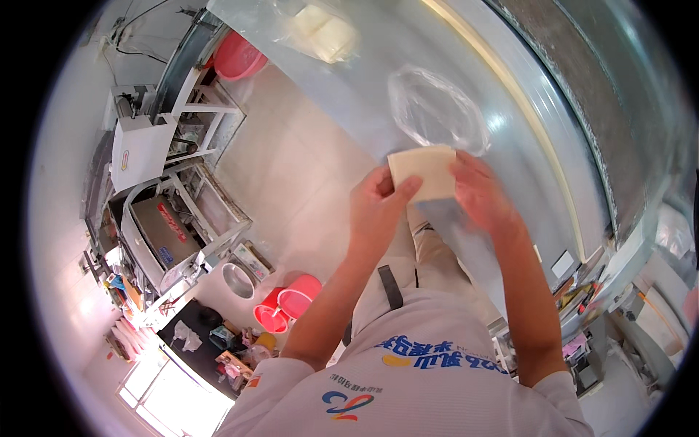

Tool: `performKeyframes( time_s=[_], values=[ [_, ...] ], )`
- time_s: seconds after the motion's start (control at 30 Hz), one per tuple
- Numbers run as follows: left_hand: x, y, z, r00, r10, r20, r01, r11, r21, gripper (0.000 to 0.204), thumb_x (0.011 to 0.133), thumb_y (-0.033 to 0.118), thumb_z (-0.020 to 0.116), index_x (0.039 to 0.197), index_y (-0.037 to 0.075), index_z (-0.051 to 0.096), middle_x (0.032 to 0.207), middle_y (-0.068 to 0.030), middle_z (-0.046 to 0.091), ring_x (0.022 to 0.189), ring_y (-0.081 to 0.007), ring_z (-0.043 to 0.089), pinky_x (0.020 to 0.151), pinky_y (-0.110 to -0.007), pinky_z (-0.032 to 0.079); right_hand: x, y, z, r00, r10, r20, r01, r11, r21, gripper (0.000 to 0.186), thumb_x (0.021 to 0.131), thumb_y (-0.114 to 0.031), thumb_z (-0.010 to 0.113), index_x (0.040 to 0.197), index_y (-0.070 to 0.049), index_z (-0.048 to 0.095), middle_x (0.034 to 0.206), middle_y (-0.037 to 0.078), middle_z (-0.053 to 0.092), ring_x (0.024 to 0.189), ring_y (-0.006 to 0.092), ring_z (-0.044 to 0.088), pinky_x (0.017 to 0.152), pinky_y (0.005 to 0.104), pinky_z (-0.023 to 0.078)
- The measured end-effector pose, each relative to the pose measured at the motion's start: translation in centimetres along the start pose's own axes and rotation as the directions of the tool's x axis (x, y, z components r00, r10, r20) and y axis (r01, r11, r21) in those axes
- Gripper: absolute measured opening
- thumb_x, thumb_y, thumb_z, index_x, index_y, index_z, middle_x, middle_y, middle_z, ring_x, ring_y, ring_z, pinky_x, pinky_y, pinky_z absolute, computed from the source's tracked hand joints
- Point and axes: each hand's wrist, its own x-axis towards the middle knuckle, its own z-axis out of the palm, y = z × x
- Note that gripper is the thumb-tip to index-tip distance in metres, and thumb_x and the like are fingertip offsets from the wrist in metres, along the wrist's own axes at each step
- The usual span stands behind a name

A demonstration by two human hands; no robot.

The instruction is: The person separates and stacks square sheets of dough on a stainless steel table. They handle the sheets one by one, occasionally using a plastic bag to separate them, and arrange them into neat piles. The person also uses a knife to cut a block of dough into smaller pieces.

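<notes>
A cream, roughly square stack of thin sheets (429, 166) is held between my hands near the edge of the grey metal worktop (524, 218). My left hand (378, 197) grips its left side, thumb over the front, and my right hand (477, 193), slightly blurred, has its fingers on the right side. Just beyond the stack lies a crumpled clear plastic bag (437, 102). Farther back on the worktop, a clear package (320, 33) contains more cream squares.
At the left stand white machines (135, 146) on metal stands and an open box (166, 227). Red basins (295, 297) and a pink tub (237, 58) sit low. A dark table (193, 324) holds assorted items. A long pale strip (553, 167) runs along the worktop's right side.
</notes>
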Motion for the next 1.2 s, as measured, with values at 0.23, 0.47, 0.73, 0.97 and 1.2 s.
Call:
performKeyframes(
  time_s=[0.23, 0.47, 0.73, 0.97, 1.2],
  values=[
    [7.6, -0.8, 1.8, 0.993, 0.065, -0.096, -0.066, 0.998, -0.008, 0.04, 0.1, 0.013, 0.077, 0.131, -0.007, 0.063, 0.119, -0.0109, 0.075, 0.109, -0.0147, 0.071, 0.095, -0.028, 0.055, 7.5, -5.2, -0.1, 0.988, -0.092, -0.126, 0.003, 0.817, -0.577, 0.044, 0.101, -0.02, 0.073, 0.138, 0.003, 0.065, 0.121, 0.008, 0.073, 0.11, 0.0152, 0.066, 0.1, 0.0318, 0.051],
    [8.0, 1.8, 2.0, 0.969, 0.246, -0.035, -0.244, 0.968, 0.055, 0.039, 0.096, 0.004, 0.079, 0.131, -0.005, 0.065, 0.119, -0.0114, 0.076, 0.111, -0.0155, 0.071, 0.096, -0.03, 0.057, 7.6, -8.7, 0.8, 0.986, -0.159, -0.046, 0.098, 0.786, -0.61, 0.043, 0.095, -0.008, 0.079, 0.136, 0.001, 0.068, 0.124, 0.006, 0.073, 0.115, 0.0153, 0.067, 0.101, 0.0322, 0.053],
    [5.7, 5.4, 0.8, 0.822, 0.518, 0.237, -0.569, 0.765, 0.302, 0.044, 0.092, -0.005, 0.08, 0.133, -0.004, 0.064, 0.12, -0.0113, 0.076, 0.109, -0.0155, 0.073, 0.096, -0.03, 0.059, 3.9, -11.3, 2.6, 0.967, -0.231, 0.103, 0.248, 0.787, -0.565, 0.043, 0.089, -0.003, 0.083, 0.13, 0.001, 0.071, 0.126, 0.007, 0.073, 0.117, 0.0173, 0.068, 0.103, 0.0328, 0.054],
    [5.5, 6.5, 1.6, 0.908, 0.188, 0.375, -0.21, 0.978, 0.018, 0.053, 0.087, 0.003, 0.088, 0.133, -0.004, 0.063, 0.117, -0.0118, 0.076, 0.105, -0.0169, 0.074, 0.095, -0.033, 0.06, 0.7, -11.8, 2.1, 0.983, -0.172, -0.07, 0.097, 0.796, -0.598, 0.044, 0.091, -0.007, 0.084, 0.131, 0.003, 0.069, 0.122, 0.007, 0.073, 0.113, 0.0149, 0.067, 0.098, 0.0311, 0.054],
    [4.4, 8.3, 4.1, 0.76, -0.258, 0.597, 0.055, 0.94, 0.336, 0.039, 0.089, 0.009, 0.086, 0.122, -0.005, 0.07, 0.108, -0.0121, 0.077, 0.097, -0.017, 0.074, 0.084, -0.03, 0.06, -4.2, -13.0, 0.8, 0.997, -0.075, -0.02, 0.04, 0.708, -0.705, 0.039, 0.093, -0.013, 0.082, 0.128, 0.001, 0.07, 0.113, 0.007, 0.073, 0.106, 0.0147, 0.067, 0.094, 0.0312, 0.053]
  ],
)
